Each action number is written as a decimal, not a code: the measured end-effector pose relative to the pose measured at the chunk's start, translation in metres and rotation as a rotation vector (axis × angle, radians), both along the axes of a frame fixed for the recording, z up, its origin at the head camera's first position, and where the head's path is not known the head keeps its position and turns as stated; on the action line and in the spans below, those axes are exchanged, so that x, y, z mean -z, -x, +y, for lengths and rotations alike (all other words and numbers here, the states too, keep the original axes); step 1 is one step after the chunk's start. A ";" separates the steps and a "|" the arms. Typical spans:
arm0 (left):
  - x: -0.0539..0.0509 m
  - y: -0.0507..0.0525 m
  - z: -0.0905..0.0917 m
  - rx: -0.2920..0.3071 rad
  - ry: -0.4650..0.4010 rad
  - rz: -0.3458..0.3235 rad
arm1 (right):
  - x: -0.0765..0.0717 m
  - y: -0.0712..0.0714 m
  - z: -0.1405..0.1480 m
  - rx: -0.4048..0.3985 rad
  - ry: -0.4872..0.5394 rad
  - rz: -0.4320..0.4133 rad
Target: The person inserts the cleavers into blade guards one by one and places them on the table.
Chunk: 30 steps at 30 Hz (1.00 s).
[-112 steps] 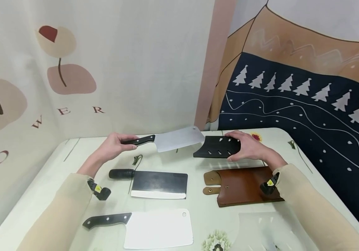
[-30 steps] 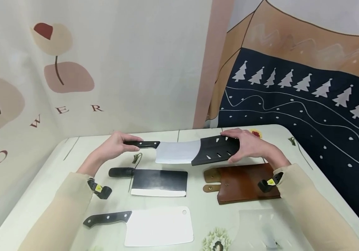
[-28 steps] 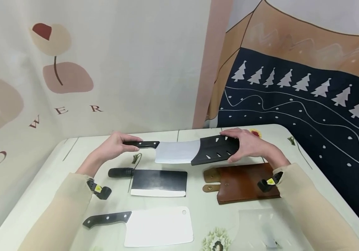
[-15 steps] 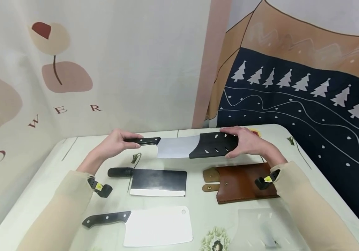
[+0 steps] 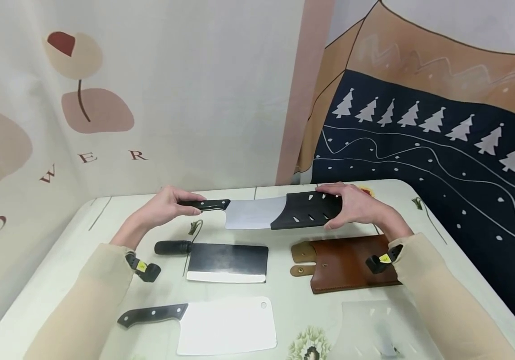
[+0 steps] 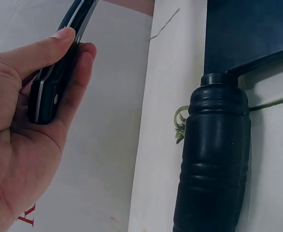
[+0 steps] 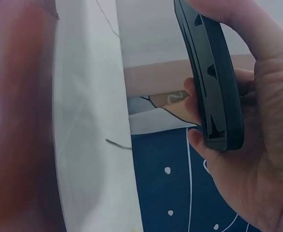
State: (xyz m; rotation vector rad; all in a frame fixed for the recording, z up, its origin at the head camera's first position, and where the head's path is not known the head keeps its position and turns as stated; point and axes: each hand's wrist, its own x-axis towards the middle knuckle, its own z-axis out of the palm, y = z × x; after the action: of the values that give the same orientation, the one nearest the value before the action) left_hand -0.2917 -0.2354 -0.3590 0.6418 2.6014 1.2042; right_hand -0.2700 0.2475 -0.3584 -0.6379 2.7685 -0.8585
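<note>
Silver-bladed, black-handled metal cleaver [image 5: 251,214] sat partway inside a slotted black plastic sheath [image 5: 301,209], both were held above the pale floral surface [image 5: 77,245], left hand [image 5: 166,206] had fingers curled round the cleaver's handle — right hand [image 5: 357,206] gripped the sheath.

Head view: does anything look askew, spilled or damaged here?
Nothing stands out: no spill or damage shows. The dark cleaver, pale cleaver and brown sheath lie flat; the held cleaver sits partway into the black sheath.
</note>
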 end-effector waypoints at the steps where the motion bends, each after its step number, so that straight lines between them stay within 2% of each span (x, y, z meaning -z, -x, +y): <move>1: 0.000 0.000 0.000 0.007 0.002 0.002 | 0.000 0.000 0.000 -0.002 0.002 0.003; 13: -0.001 0.000 -0.008 0.037 0.003 -0.021 | -0.004 0.000 -0.002 -0.021 -0.005 -0.001; 24: -0.006 0.001 -0.013 0.082 -0.021 -0.082 | -0.005 -0.002 -0.002 -0.036 0.018 -0.014; 30: -0.007 0.002 -0.015 0.088 -0.007 -0.070 | -0.003 -0.002 -0.003 -0.055 0.027 -0.036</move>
State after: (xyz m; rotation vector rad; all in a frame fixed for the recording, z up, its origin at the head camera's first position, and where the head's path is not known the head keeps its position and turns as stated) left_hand -0.2938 -0.2504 -0.3516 0.6949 2.4860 1.1879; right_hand -0.2680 0.2449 -0.3556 -0.6925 2.6992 -0.8884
